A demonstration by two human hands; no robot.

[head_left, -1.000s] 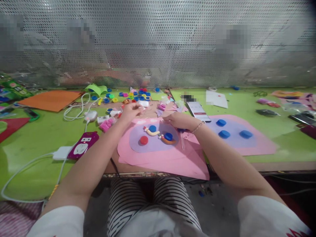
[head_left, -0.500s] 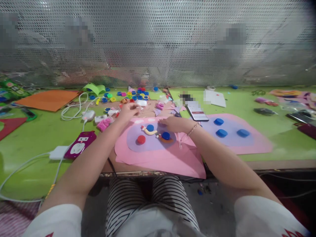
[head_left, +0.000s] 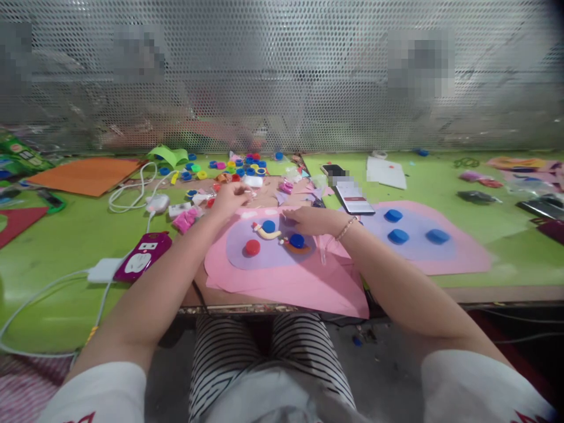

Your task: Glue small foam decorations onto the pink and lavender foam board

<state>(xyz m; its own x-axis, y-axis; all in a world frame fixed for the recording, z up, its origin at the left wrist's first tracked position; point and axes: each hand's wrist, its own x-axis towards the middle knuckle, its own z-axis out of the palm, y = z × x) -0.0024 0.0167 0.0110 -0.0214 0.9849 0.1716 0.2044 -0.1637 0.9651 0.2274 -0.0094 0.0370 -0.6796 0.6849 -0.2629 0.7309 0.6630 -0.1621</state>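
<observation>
Pink paper [head_left: 282, 288] with a purple patch [head_left: 240, 258] lies before me. On the patch are a red cap [head_left: 252, 247], two blue caps [head_left: 268, 226] [head_left: 296, 241] and a cream curved piece [head_left: 268, 235]. At the paper's upper left edge, my left hand [head_left: 233, 198] is closed in a pinch on something small and whitish that I cannot make out. My right hand [head_left: 304, 218] rests palm down over the paper's upper right, fingers pointing left; its fingertips are too unclear to tell what they touch.
Behind my hands lie many coloured rings and caps [head_left: 240, 170]. A phone [head_left: 352, 197] sits right of centre. Another pink sheet [head_left: 471, 252] bears several blue caps. At left are a purple power strip [head_left: 143, 257], white cables and orange paper [head_left: 88, 176].
Both hands stay nearly where they were. The view has shifted very slightly, and the caps on the paper have not moved.
</observation>
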